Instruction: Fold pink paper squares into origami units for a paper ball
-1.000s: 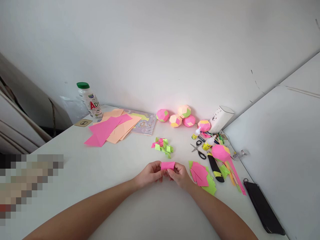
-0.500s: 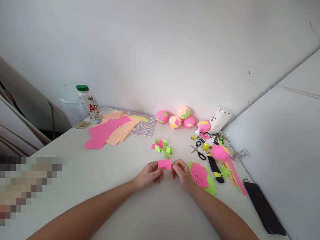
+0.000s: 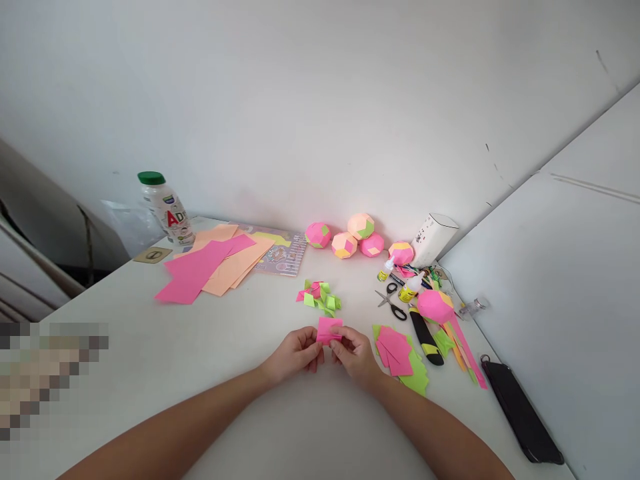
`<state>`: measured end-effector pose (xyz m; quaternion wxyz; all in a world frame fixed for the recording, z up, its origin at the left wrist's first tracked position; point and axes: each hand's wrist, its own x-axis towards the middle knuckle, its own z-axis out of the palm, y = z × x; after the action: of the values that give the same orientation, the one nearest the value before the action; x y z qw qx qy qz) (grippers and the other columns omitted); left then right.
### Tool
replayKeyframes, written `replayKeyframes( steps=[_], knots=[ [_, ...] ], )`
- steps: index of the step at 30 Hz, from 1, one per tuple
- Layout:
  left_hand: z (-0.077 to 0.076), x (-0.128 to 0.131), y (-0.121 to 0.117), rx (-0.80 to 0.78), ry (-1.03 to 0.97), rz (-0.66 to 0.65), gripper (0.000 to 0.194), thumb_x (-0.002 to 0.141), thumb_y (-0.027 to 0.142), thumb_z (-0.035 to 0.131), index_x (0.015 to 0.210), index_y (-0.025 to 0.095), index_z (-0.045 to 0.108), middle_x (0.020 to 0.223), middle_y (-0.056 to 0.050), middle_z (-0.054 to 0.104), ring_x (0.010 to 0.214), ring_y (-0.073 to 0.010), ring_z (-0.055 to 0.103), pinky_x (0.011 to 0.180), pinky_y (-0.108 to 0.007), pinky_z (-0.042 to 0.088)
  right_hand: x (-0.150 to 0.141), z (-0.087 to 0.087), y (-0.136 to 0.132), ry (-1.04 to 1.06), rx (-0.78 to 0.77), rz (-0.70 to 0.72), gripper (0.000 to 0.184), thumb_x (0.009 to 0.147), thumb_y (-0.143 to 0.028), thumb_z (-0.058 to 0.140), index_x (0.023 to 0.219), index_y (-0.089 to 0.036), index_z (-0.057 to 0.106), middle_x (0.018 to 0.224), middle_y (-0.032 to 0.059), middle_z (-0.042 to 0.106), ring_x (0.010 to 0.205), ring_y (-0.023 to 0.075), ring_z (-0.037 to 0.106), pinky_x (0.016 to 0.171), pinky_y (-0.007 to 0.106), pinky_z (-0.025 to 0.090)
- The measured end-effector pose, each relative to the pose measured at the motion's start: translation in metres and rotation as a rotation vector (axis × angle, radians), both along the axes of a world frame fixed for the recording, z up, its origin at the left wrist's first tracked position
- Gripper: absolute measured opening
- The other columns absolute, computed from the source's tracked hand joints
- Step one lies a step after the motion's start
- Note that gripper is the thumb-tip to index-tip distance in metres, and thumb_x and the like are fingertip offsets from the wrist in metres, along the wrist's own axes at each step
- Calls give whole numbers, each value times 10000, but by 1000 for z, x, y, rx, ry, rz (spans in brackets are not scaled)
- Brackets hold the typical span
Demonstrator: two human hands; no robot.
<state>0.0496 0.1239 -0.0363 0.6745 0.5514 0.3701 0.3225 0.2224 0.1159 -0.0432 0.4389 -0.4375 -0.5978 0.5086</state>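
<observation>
A small folded pink paper piece (image 3: 329,329) is pinched between both hands just above the white table (image 3: 200,347). My left hand (image 3: 295,355) grips its left side with fingers closed. My right hand (image 3: 353,356) pinches its right side. Behind the hands lies a small heap of folded green and pink paper units (image 3: 320,297). To the right of my right hand sits a stack of pink and green paper squares (image 3: 400,357).
Pink and orange sheets (image 3: 215,263) lie at the back left near a green-capped bottle (image 3: 165,208). Several paper balls (image 3: 357,240) line the wall beside a white box (image 3: 434,239). Scissors (image 3: 393,300), glue bottles (image 3: 410,287), a black-and-yellow cutter (image 3: 425,327) and a black phone (image 3: 520,417) lie right.
The hands have come closer together on the pink paper, which now looks squarer and shorter than the wider strip held earlier. The view shifted slightly.
</observation>
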Motion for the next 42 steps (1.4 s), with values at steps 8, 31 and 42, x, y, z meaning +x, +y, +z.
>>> replayKeyframes(
  steps=[8,31,42],
  knots=[
    [2,-1,0,-39,-136,99,221,778,368,542,753,181,427,712,-17,628,548,-111,560,496,-229,399,1,4,-1,-11,-29,-82,308,768,-306,567,1033,-151,585,557,-25,525,493,108,495,492,242,436],
    [0,-4,3,-33,-213,105,219,695,171,528,913,167,545,607,51,477,493,-73,440,485,-220,356,8,1,3,21,-57,122,446,724,-85,423,1141,-208,518,617,-29,514,543,102,459,500,222,386],
    [1,-5,1,-13,-78,-5,257,786,372,538,927,166,601,657,30,505,494,-65,379,492,-216,328,5,6,6,62,7,92,128,790,-311,573,788,-183,568,1110,51,463,605,68,477,546,226,430]
  ],
)
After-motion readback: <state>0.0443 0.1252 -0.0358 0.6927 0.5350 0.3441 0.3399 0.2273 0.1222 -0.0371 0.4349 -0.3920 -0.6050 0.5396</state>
